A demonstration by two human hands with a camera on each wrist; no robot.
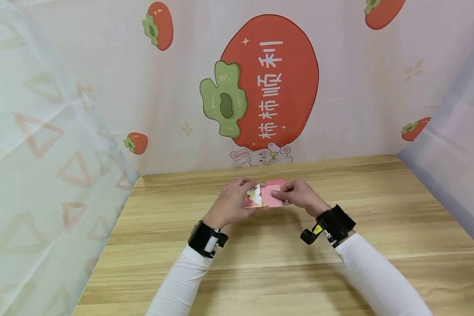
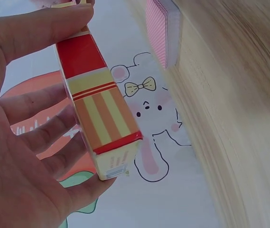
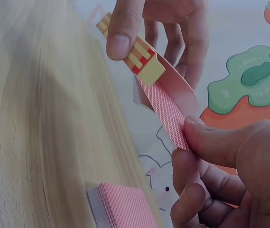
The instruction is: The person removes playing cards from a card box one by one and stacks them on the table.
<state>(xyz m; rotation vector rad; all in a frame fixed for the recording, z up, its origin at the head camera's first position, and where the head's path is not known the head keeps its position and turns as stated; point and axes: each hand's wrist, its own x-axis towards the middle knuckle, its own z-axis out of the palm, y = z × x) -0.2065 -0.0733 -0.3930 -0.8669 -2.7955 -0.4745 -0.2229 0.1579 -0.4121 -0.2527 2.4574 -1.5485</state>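
My left hand [image 1: 232, 199] grips a small playing-card box [image 2: 97, 90], thumb on one edge and fingers round the other. Red, cream and orange stripes mark the box's narrow side. A raised flap [image 3: 184, 85] shows at its open end. Pink-patterned playing cards [image 3: 165, 111] stick out of that end. My right hand [image 1: 301, 194] pinches their outer end between thumb and fingers. How many cards are held, and how deep they sit in the box, cannot be told.
A separate stack of pink-backed cards [image 3: 130, 206] rests on the wooden table [image 1: 268, 272], close to the held box. Behind the table hangs a pale cloth backdrop [image 1: 181, 87] with persimmon and rabbit prints. Fabric also flanks both sides.
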